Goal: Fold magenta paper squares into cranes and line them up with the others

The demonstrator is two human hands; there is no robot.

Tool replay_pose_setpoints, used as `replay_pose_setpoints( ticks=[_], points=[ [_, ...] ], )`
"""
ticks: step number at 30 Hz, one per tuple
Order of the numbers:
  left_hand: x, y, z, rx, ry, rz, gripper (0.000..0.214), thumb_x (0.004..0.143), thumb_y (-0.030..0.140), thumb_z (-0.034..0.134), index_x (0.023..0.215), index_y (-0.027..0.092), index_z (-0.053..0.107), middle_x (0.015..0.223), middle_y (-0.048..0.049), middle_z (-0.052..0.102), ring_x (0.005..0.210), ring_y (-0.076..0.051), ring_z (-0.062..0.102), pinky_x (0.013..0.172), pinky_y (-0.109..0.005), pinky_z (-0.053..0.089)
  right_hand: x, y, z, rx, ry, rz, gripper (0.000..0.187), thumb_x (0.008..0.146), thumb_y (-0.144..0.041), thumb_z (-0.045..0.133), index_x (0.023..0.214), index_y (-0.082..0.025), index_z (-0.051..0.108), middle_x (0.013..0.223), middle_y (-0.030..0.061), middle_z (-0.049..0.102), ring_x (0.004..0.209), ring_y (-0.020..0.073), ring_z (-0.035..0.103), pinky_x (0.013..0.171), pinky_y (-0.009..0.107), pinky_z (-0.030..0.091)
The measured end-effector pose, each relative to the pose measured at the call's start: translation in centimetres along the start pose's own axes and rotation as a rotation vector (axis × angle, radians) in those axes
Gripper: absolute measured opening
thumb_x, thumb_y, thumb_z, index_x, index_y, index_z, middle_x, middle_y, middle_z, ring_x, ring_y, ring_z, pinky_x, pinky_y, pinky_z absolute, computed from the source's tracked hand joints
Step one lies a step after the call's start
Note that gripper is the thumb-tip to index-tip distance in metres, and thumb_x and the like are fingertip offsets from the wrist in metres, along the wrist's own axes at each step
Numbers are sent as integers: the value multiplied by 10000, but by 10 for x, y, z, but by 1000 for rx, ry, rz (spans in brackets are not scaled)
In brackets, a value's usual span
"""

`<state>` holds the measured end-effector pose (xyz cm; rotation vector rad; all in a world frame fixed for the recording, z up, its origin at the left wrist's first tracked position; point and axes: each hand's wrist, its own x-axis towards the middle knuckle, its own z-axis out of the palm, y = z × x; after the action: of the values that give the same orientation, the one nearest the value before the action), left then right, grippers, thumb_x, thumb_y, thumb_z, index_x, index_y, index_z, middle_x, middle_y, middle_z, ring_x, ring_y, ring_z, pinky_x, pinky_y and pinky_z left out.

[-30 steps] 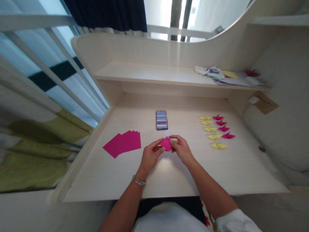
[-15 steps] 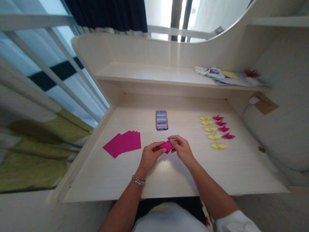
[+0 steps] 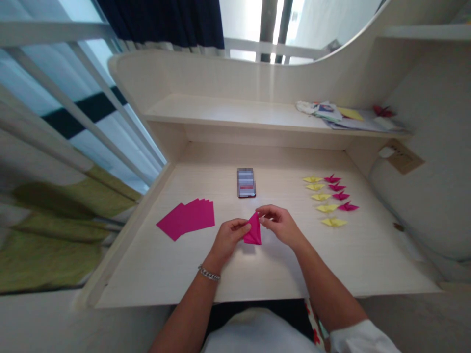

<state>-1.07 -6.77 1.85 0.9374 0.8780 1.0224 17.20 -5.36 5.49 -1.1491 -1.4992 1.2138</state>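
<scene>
A small folded pink paper (image 3: 253, 231) stands up as a narrow triangle just above the pale desk (image 3: 257, 274), at its middle front. My left hand (image 3: 228, 237) pinches the paper's left side, a silver bracelet on its wrist. My right hand (image 3: 280, 226) pinches the paper's top tip with thumb and forefinger. Both hands are closed on the paper.
A fanned stack of pink square sheets (image 3: 187, 217) lies to the left. A phone (image 3: 246, 182) lies behind the hands. Several folded yellow cranes (image 3: 321, 197) and pink cranes (image 3: 338, 192) sit in two rows at the right. Papers (image 3: 342, 115) clutter the shelf behind.
The folded pink paper has turned from a flat diamond shape to an upright narrow triangle. Both hands have shifted slightly toward me and the right fingers now hold its top tip.
</scene>
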Motion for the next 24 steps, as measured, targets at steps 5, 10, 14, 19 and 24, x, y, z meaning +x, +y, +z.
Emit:
replay_pose_setpoints(
  ticks=[5, 10, 14, 19, 24],
  points=[
    [-2, -1, 3, 5, -54, -41, 221, 714, 281, 726, 876, 131, 728, 757, -49, 703, 650, -133, 588, 631, -239, 435, 1, 3, 5, -21, 5, 17, 201, 723, -221, 640, 914, -182, 687, 775, 26, 675, 649, 131, 585, 587, 255, 474],
    [-3, 2, 5, -45, -88, -87, 246, 723, 322, 719, 853, 114, 729, 734, -60, 691, 627, -132, 572, 610, -240, 425, 3, 5, 6, -9, 38, 100, 204, 778, -325, 598, 867, -164, 686, 691, 24, 652, 558, 130, 566, 497, 254, 483],
    [-2, 1, 6, -109, -113, -97, 251, 737, 316, 709, 888, 116, 719, 762, -67, 689, 656, -141, 587, 660, -269, 449, 3, 5, 8, 64, 122, 111, 266, 797, -400, 576, 858, -160, 672, 666, 16, 631, 561, 128, 570, 479, 237, 483],
    [1, -5, 5, -153, -52, -61, 269, 762, 327, 686, 929, 116, 706, 816, -84, 695, 679, -146, 608, 699, -296, 475, -1, 13, 12, 169, 43, 181, 275, 747, -367, 635, 920, -154, 654, 741, 31, 671, 622, 145, 614, 559, 274, 520],
    [2, -7, 10, -129, 37, -30, 348, 770, 360, 668, 1026, 124, 670, 946, -115, 696, 793, -190, 650, 733, -335, 513, -5, 18, 15, -86, 80, 149, 151, 753, -276, 618, 817, -164, 696, 731, 49, 699, 634, 169, 627, 615, 305, 505]
  ],
)
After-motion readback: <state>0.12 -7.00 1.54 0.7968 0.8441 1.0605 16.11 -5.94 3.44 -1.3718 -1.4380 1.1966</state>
